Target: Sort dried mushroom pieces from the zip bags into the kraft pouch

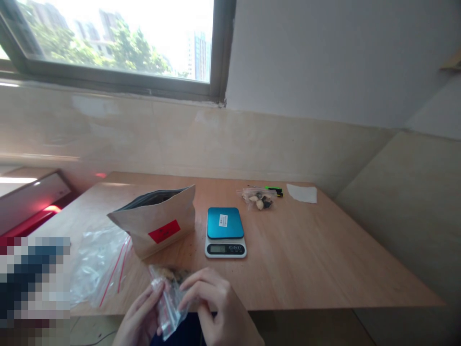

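Note:
A clear zip bag (168, 307) with brownish dried pieces in its far end is held over the table's front edge. My left hand (142, 312) grips it from the left, thumb on the plastic. My right hand (219, 302) has its bent fingers on the bag's right side; fingertips and plastic overlap there. Just beyond stands a paper pouch (162, 221) with a red label, its top gaping. To its right lies a kitchen scale (225, 233) with a blue plate and nothing on it; its display is unreadable.
Empty zip bags (103, 264) with red seals lie at the left of the wooden table (306, 259). Farther back are a filled clear bag (260, 199), a black and green tool (275, 190) and a white paper piece (302, 193). A wall and window stand behind.

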The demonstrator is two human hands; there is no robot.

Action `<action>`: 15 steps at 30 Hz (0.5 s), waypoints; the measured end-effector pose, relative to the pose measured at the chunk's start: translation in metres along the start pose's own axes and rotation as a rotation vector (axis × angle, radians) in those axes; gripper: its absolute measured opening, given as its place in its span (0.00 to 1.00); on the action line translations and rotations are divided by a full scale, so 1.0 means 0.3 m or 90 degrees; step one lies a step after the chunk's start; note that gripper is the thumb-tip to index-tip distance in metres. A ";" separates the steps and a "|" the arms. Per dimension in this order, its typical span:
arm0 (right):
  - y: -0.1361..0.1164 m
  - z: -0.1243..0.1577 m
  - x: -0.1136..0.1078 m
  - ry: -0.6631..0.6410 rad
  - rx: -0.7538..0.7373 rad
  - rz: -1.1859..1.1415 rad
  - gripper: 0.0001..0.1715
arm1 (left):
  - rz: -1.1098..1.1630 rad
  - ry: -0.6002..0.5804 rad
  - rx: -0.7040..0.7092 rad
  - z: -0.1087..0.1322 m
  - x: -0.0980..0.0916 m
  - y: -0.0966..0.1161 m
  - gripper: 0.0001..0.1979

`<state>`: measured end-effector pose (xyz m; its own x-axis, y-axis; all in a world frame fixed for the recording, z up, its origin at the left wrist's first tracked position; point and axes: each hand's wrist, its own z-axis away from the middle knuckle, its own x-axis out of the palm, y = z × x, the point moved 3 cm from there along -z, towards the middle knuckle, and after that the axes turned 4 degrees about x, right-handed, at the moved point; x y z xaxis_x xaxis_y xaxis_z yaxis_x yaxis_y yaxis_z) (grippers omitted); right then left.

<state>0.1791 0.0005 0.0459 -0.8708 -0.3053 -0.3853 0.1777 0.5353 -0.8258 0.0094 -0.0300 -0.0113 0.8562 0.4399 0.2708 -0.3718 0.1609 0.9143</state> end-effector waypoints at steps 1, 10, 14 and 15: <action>-0.003 0.001 -0.009 -0.007 0.017 0.004 0.19 | 0.003 -0.014 -0.011 0.000 0.008 0.010 0.21; -0.024 -0.011 0.019 -0.118 0.168 0.016 0.06 | -0.025 -0.020 0.060 0.006 0.016 -0.051 0.22; -0.014 -0.001 0.051 -0.151 0.240 0.030 0.15 | -0.039 -0.031 0.075 0.004 -0.005 -0.092 0.20; -0.011 0.001 0.054 -0.156 0.253 0.036 0.16 | -0.044 -0.032 0.076 0.003 -0.007 -0.096 0.20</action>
<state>0.1644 -0.0065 0.0422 -0.7295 -0.4869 -0.4804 0.4252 0.2272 -0.8761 0.0187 -0.0364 -0.0380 0.8963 0.3861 0.2180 -0.2684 0.0811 0.9599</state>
